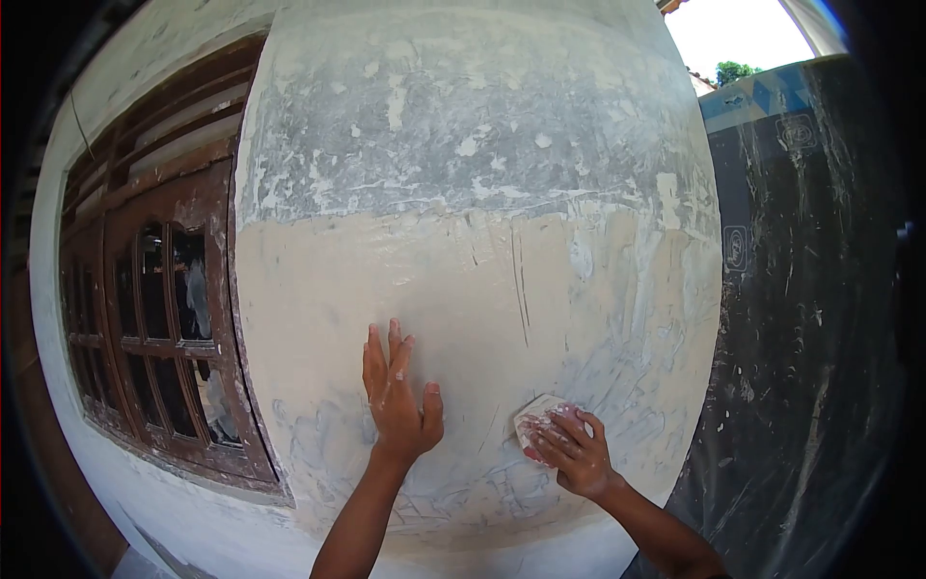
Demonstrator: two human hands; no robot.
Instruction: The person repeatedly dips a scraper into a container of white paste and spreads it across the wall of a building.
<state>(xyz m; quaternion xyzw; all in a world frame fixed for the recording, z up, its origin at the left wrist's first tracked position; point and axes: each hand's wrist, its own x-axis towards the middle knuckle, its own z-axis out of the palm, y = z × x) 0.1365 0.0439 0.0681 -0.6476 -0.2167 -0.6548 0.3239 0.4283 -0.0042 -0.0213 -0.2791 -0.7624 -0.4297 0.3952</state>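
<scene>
My left hand (398, 405) is raised against the plastered wall (318, 280), its fingers stretched out and holding nothing. Whether the palm presses on the wall cannot be seen. Lower and to the right, my right hand (582, 455) grips a whitish, plaster-smeared flat pad (538, 413) with some red on it. The pad lies at the wall surface, partly covered by my fingers. Around both hands the lower wall has a beige coat, with rough ridges and dark scratch lines toward the right. White residue marks both hands.
A brown wooden window frame (217, 318) with barred panes is set in the wall on the left. Grey, patchy wall (434, 145) spans the area above the beige coat. On the right hangs a dark, stained sheet (791, 338) with a blue top edge.
</scene>
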